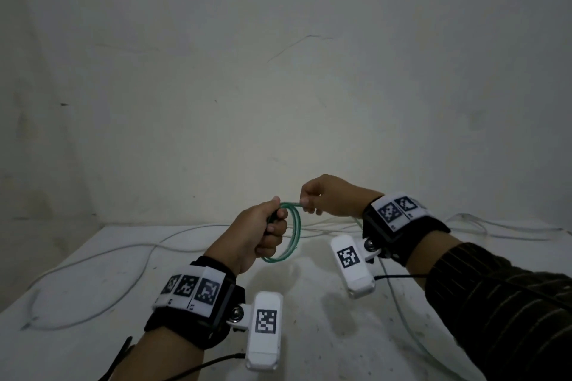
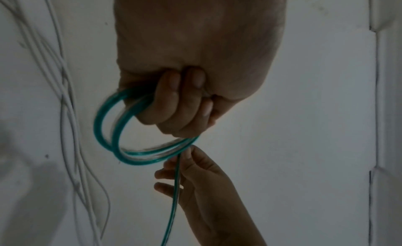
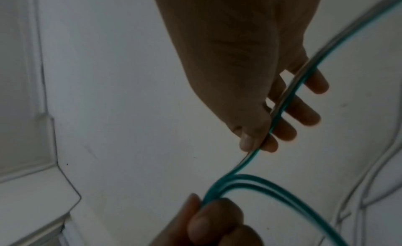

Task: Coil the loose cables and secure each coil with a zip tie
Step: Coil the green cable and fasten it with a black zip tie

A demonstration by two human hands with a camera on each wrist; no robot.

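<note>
White cables (image 1: 93,260) cross pale table (image 1: 309,334).

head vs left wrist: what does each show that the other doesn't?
Only head: the backs of both hands with their wrist bands and white camera units, a dark striped sleeve, and the white table meeting the wall.

Only left wrist: the left hand's fingertips curled through the coil from the palm side, and the green tail running down past the right hand's fingers.

Both: the left hand gripping the green cable coil, the right hand pinching the strand, and loose white cables.
</note>
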